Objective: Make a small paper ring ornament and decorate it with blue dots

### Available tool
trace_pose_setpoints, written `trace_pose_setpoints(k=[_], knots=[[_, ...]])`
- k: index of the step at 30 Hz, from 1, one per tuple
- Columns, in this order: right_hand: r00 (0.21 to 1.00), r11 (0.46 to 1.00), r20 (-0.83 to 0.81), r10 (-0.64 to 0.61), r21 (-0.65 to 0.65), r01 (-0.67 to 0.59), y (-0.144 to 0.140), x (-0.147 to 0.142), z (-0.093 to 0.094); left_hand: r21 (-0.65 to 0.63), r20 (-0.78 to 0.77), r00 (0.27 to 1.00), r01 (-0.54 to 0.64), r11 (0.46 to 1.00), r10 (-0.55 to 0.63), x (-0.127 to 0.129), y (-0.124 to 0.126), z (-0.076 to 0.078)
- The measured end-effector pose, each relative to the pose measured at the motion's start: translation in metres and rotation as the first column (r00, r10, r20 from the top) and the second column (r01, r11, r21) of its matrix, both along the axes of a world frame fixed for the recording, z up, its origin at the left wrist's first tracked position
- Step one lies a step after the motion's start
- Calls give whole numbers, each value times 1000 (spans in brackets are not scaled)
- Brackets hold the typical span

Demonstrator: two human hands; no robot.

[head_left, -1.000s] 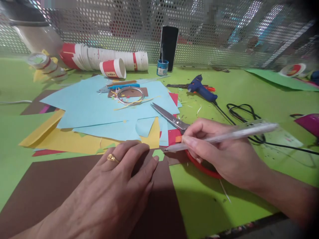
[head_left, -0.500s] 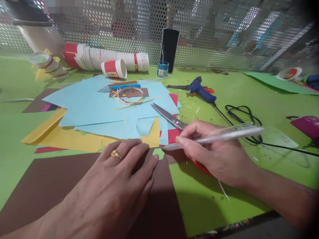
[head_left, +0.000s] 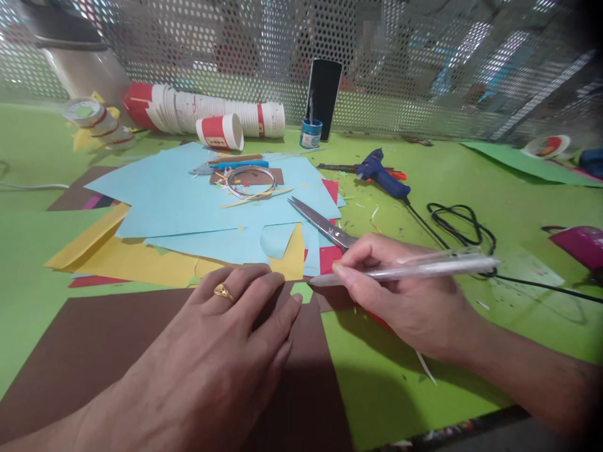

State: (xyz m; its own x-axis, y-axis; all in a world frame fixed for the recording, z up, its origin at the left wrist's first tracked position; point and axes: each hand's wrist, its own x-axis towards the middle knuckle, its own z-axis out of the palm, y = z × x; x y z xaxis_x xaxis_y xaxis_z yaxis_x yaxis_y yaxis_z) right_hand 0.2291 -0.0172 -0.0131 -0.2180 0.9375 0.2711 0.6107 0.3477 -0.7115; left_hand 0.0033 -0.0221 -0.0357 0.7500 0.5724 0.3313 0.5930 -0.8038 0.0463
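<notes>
My left hand (head_left: 230, 333), with a ring on one finger, lies flat with its fingers stretched over a sheet of brown paper (head_left: 108, 333). One fingertip touches a small green paper hexagon (head_left: 302, 292) near the sheet's far right corner. My right hand (head_left: 400, 289) grips a clear whitish pen (head_left: 424, 266) between thumb and fingers, tilted low. The pen's tip is right by the hexagon's upper right edge. Scissors (head_left: 325, 227) lie under my right hand, blades pointing away to the left; their red-orange handles are mostly hidden.
Blue paper sheets (head_left: 188, 201) and yellow paper (head_left: 141, 260) lie beyond my hands, with a tape roll (head_left: 250, 182) on top. A blue glue gun (head_left: 382, 176) trails a black cord. Stacked paper cups (head_left: 211, 110), a blue jar (head_left: 311, 134) and a phone (head_left: 325, 94) stand behind.
The pen's rear end has dipped slightly, while its tip stays by the hexagon. My left hand holds its place on the paper. The whole view has shifted a little.
</notes>
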Motion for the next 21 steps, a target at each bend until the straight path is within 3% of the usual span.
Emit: trace_pose_setpoints(k=[21], knots=[[999,999,43,8,51,-10,-2,-2,4,13,0,1000,-1,1000,1,2,-1,1]])
